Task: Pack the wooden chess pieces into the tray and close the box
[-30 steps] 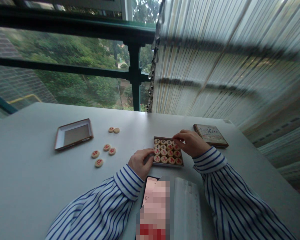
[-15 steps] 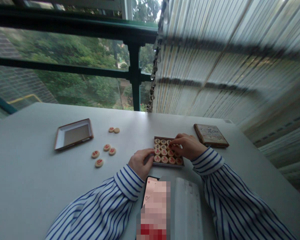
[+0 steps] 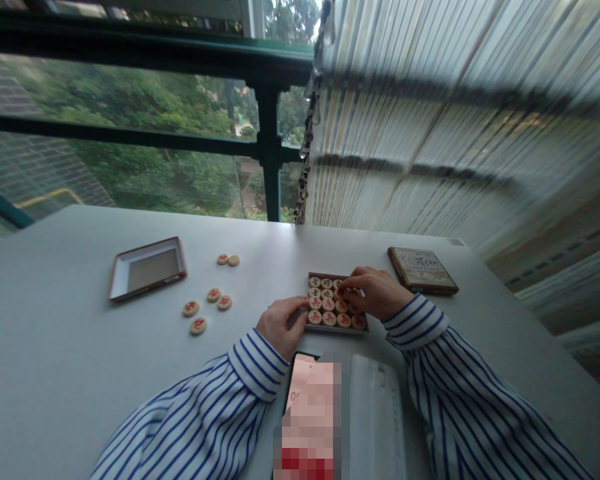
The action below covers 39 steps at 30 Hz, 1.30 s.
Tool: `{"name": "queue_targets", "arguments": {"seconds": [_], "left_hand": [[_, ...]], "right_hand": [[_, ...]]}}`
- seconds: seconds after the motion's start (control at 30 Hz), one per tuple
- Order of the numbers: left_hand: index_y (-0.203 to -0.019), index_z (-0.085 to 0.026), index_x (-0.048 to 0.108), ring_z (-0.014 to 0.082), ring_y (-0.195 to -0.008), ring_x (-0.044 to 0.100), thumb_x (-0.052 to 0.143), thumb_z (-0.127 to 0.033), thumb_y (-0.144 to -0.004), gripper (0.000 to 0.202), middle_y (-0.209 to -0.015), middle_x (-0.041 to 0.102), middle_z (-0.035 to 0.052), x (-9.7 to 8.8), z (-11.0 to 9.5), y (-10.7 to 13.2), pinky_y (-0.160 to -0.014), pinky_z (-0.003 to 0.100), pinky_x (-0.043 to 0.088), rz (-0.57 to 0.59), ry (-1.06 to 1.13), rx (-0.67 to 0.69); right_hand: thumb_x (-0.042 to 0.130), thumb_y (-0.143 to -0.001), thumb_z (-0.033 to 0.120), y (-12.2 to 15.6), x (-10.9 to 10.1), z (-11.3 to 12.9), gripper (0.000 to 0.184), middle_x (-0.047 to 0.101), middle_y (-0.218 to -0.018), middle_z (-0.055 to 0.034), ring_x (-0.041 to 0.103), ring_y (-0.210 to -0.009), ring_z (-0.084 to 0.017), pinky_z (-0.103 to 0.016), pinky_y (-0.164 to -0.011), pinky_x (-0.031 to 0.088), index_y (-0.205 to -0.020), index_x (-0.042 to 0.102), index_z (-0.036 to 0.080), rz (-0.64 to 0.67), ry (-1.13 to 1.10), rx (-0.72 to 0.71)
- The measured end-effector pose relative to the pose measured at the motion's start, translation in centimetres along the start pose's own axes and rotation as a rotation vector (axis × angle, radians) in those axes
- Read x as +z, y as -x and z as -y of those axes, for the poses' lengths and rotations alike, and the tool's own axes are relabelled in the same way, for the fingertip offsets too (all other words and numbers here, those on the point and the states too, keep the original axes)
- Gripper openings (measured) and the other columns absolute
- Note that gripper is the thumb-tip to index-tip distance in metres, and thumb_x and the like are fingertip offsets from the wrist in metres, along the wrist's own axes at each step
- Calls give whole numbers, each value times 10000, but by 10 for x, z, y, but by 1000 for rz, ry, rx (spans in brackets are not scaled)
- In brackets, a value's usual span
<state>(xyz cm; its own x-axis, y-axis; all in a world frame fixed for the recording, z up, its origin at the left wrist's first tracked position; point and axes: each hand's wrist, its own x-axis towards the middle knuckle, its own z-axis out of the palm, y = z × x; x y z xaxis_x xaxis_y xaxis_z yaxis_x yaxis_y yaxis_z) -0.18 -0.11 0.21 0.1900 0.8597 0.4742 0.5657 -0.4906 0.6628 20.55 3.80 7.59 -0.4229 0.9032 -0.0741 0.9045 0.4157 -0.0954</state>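
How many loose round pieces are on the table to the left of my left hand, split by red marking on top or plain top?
Red-marked pieces: 5
Plain-topped piece: 1
Total: 6

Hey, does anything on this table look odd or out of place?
One thing: left of the open box of pieces, one loose disc looks blank, while the other five loose discs show red characters. I see nothing spilled or broken.
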Motion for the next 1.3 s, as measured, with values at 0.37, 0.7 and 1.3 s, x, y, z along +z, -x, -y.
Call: {"name": "queue_targets", "arguments": {"seconds": [0.37,0.7,1.3], "left_hand": [[-928,-178,625,169,-871,618,528,-165,-711,238,-925,677,52,0,-1,0,-788,315,506,2,17,-28],[-868,-164,624,158,-801,620,525,-178,-718,180,-866,676,53,-4,-1,-3,-717,298,519,-80,4,-19],[-760,-167,624,126,-653,602,541,-261,-729,129,-717,661,15,-74,-3,9,-611,241,485,-224,-119,-62]], "right_hand": [[477,-798,247,1,0,-5,229,615,-871,-65,546,-823,-164,-288,-754,381,-953,640,204,-169,-57,-14],[466,-804,221,1,1,0,220,619,-844,-60,545,-779,-155,-276,-725,390,-931,643,191,-275,-84,-47],[486,-806,193,9,-11,31,187,624,-827,-66,543,-746,-143,-268,-701,387,-911,639,173,-363,-129,-208]]}}
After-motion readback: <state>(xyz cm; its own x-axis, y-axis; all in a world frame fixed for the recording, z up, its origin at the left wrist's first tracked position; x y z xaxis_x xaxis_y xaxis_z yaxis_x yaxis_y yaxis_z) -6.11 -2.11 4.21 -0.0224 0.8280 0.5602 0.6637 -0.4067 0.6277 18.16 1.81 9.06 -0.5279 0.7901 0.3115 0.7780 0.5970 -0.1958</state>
